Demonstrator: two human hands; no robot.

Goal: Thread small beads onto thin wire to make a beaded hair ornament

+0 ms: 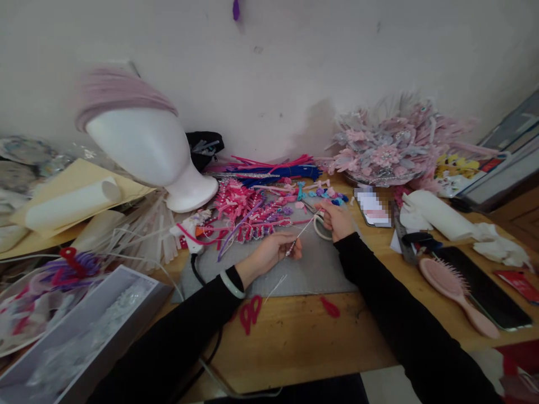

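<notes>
A thin whitish stem [302,233], perhaps wire, runs slanting between my two hands above the grey mat [236,280]. My left hand [275,252], with a pale bangle [231,284] at the wrist, pinches its lower end. Fingers of my right hand [336,220] are closed at its upper end. Just beside the right hand lies a roll of white tape [322,229]. Pink and purple fuzzy pieces [242,205] cover the mat's back left. Small blue and pink fuzzy pieces [324,191] lie behind the right hand. Red loops [251,314] rest by the mat's front edge.
A white mannequin head [143,146] stands at back left, near a glue gun [193,238]. Pink flower decorations [387,151] are heaped at back right. A phone [374,206], a hairbrush [457,292] and a dark phone [484,289] lie rightward. A long box [138,314] is at left.
</notes>
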